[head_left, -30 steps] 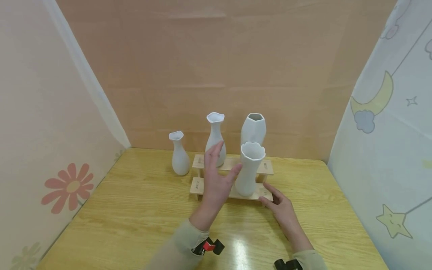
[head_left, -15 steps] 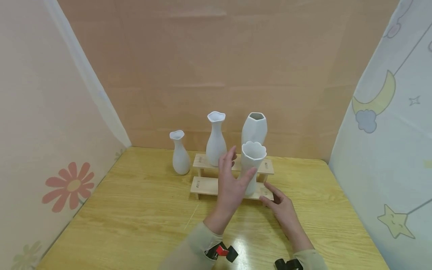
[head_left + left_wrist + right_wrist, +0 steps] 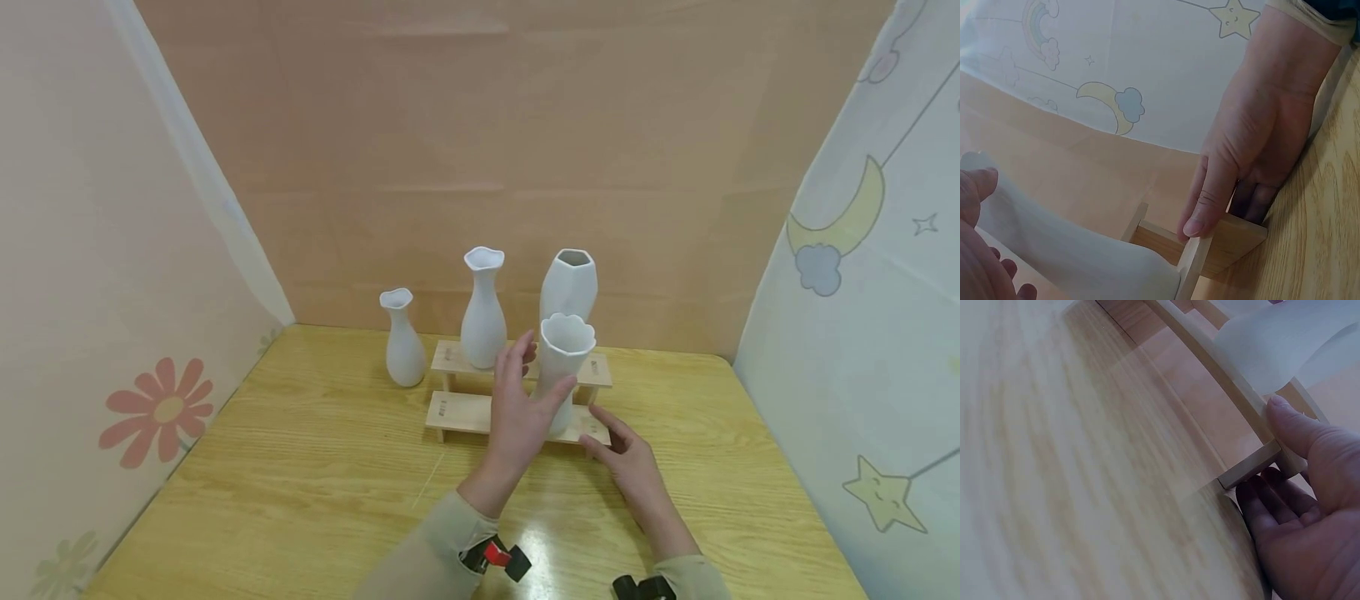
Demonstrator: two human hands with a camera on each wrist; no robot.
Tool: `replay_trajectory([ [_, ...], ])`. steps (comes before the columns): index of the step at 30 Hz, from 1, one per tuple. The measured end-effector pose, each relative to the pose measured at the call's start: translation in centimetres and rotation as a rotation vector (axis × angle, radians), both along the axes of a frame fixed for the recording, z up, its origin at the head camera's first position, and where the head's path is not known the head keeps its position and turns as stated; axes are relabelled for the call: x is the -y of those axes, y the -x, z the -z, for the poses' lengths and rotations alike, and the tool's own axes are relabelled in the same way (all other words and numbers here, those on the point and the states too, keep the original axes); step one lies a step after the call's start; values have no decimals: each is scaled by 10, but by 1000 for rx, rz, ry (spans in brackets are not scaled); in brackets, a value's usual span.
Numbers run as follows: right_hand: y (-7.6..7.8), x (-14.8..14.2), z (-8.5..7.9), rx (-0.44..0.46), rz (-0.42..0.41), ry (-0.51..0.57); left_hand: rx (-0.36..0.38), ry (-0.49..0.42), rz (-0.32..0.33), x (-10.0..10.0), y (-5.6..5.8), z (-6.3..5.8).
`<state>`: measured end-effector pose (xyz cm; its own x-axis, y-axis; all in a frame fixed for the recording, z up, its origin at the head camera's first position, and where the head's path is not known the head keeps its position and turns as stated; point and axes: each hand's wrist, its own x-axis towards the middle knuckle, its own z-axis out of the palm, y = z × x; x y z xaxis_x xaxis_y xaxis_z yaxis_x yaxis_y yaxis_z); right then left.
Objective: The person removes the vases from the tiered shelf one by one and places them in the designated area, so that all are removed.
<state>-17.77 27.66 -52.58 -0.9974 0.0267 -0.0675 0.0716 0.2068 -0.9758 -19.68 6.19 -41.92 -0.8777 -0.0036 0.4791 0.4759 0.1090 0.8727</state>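
White scallop-rimmed ceramic vase (image 3: 559, 362) stood upright on two-tier wooden stand (image 3: 461, 412), gripped by left fingers (image 3: 513, 362); right fingers (image 3: 617, 425) pinched stand's right end.

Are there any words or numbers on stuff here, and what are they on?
None can be read.
Upper shelf, left end: dark marks, too small.
Upper shelf, right end: dark marks, too small.
Lower shelf, left end: dark marks, too blurred.
Lower shelf, right end: faint marks, too small.
White vases: no writing showing.

The vases (image 3: 558, 367) look matt ceramic — the stand (image 3: 459, 412) bare wood, the tabletop (image 3: 315, 467) glossy wood-grain.
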Motion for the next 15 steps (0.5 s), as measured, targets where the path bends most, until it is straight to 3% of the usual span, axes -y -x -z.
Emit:
replay_trajectory([
  [15,0,0,1,-7,-2,12,104,19,20,-7,5,14],
])
